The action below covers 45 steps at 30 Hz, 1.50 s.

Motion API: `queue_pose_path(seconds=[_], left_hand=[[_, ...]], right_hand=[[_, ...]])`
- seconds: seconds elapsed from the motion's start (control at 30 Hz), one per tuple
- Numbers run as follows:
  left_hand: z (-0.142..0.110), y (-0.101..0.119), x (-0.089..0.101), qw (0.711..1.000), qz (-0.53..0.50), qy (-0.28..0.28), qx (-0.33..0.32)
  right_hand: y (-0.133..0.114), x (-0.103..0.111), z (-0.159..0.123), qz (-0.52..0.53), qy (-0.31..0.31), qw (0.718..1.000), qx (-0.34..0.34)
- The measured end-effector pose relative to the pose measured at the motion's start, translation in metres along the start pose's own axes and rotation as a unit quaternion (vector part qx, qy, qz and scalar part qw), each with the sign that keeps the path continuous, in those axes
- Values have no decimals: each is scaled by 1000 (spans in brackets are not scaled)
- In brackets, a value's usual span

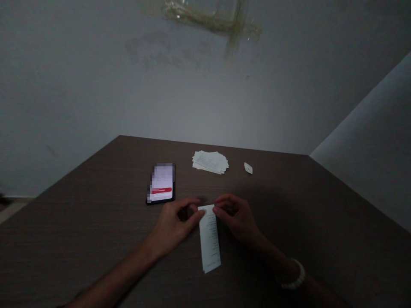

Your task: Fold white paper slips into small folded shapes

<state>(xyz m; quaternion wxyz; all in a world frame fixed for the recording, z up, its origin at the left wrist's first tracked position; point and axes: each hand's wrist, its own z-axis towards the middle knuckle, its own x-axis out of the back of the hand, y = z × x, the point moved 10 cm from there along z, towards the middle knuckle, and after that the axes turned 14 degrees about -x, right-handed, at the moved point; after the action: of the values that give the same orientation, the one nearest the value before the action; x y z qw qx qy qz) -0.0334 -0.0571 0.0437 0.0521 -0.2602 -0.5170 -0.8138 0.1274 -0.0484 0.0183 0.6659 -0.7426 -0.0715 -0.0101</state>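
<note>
A narrow white paper slip (209,244) with lines of print, which looks like a folded receipt, hangs lengthwise toward me over the table. My left hand (180,218) pinches its far left corner between thumb and fingers. At the far right corner, my right hand (236,218) grips it the same way, with a pale beaded bracelet on that wrist. The lower end of the slip is free, and a second layer shows at its bottom left edge. The print is too small to read.
On the brown table (96,231), a phone (162,183) with a lit screen lies beyond my left hand. A fanned pile of printed paper slips (210,162) is near the back edge. Right of it lies a small white folded piece (248,168). A grey wall (205,98) stands behind.
</note>
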Motion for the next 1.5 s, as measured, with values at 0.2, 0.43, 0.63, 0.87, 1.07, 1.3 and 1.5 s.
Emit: queue_pose_path(seconds=[0.2, 0.43, 0.63, 0.87, 1.07, 1.3, 1.5], left_hand=[[1, -8, -10, 997, -71, -5, 39], [-1, -6, -12, 996, -74, -18, 44], [0, -8, -6, 998, -52, 0, 31], [0, -5, -4, 998, -49, 10, 28], [-1, -6, -3, 999, -40, 19, 24], [-2, -7, -5, 999, -31, 3, 32], [-1, -4, -4, 998, -54, -6, 28]], right_hand=[[-3, -3, -3, 4, -9, 1000, -5], [-1, -9, -4, -32, -25, 999, -29], [-3, -4, -3, -52, -2, 999, -16], [-5, -4, -3, -50, 2, 999, -18], [-2, -5, -4, -33, -8, 999, -25], [-4, -8, -5, -30, -19, 999, -16], [-4, -5, -4, -37, -2, 999, -7]])
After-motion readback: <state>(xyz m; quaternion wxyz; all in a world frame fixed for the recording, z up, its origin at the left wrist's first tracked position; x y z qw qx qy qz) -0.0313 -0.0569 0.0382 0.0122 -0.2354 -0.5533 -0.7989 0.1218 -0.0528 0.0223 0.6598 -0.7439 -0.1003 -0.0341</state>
